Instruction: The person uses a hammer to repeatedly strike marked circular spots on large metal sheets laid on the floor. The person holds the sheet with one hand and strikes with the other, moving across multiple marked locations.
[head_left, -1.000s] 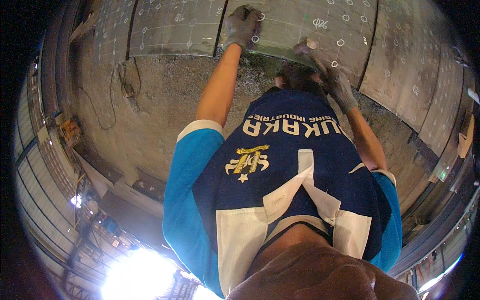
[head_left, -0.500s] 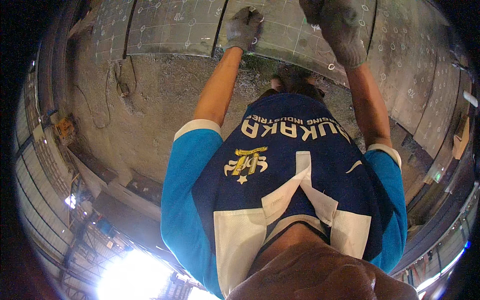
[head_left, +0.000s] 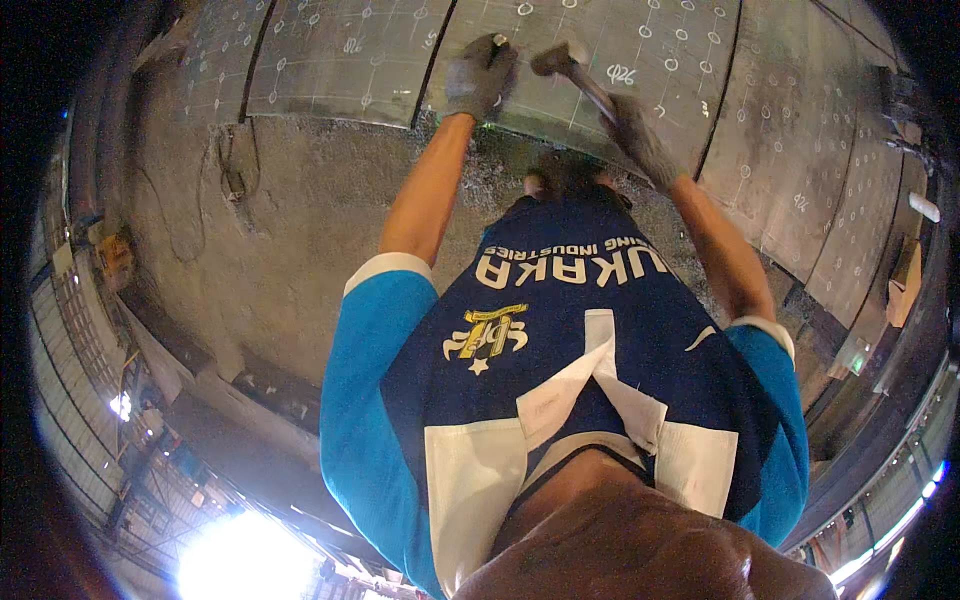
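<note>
My gloved left hand [head_left: 480, 78] is closed around a short metal punch [head_left: 499, 41]. Only the punch's bright end shows above the fingers; its lower part is hidden by the glove. Beneath that hand lies a grey steel plate [head_left: 560, 105] with chalk lines and small circles drawn on it. To the right, my gloved right hand [head_left: 645, 145] grips a hammer [head_left: 590, 88] by its handle. The hammer's head is just right of the punch, apart from it and slightly blurred.
More chalk-marked plates lie on both sides, a left plate [head_left: 340, 60] and a right plate [head_left: 790, 130], with dark seams between. A cable with a small fitting [head_left: 235, 183] lies on the dusty ground [head_left: 310, 190] at left. A brown piece [head_left: 903, 285] stands far right.
My right hand has come down and left, bringing the hammer into view beside the punch. My left hand keeps its grip, slightly lower in the picture.
</note>
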